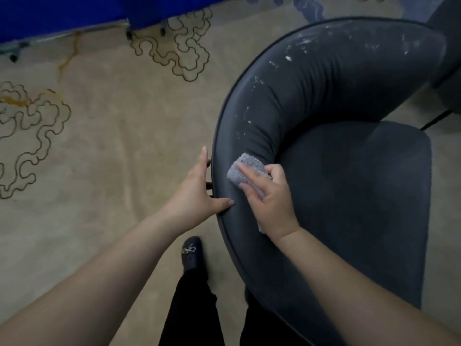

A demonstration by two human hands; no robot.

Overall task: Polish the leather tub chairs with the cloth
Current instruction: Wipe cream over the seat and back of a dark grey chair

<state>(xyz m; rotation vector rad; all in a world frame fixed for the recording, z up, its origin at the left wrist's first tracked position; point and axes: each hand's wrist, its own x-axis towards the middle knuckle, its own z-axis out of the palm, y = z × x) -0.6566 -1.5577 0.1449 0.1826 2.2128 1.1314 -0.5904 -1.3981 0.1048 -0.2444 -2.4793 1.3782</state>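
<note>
A dark grey leather tub chair (324, 101) fills the right half of the view, its curved padded back speckled with white marks. My right hand (272, 198) presses a folded grey cloth (243, 171) against the top of the back near its left end, fingers laid over the cloth and thumb curled under it. My left hand (199, 188) rests against the chair's outer piped edge just left of the cloth, fingers straight on the outside and thumb on top of the rim.
A beige carpet (112, 146) with dark cloud-outline patterns covers the floor at left. A blue cloth-covered piece of furniture (62, 13) runs along the top left. A second dark chair (446, 46) stands at the top right. My black shoe (192, 253) is beside the chair.
</note>
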